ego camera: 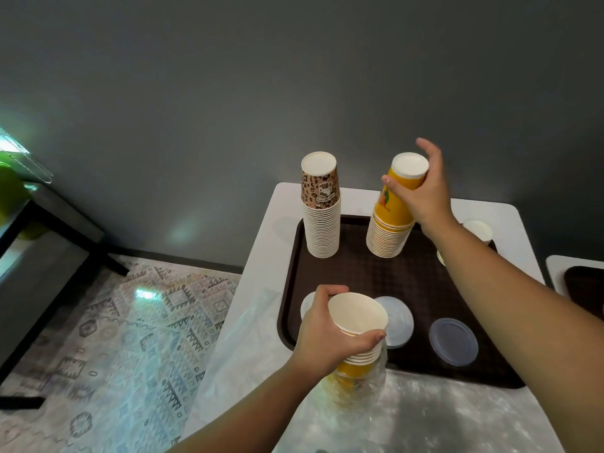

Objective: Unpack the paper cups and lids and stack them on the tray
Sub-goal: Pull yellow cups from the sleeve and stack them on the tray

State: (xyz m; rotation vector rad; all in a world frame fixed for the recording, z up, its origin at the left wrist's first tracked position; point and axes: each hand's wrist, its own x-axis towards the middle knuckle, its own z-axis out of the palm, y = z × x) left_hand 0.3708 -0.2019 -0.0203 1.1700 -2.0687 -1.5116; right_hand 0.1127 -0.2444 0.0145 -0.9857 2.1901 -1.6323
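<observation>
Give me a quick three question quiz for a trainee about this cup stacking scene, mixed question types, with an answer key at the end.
1. True or false: the leopard-print cup stack stands upside down on the brown tray.
2. What does the right hand grip?
   A. a clear lid
   B. the top of the yellow cup stack
   C. the plastic wrapper
3. Fill in: the left hand holds a short stack of yellow cups with their mouths facing ____.

Key
1. True.
2. B.
3. Up; their lower end sits in a clear plastic wrapper at the tray's near edge, with clear lids lying flat on the tray beside it.
</observation>
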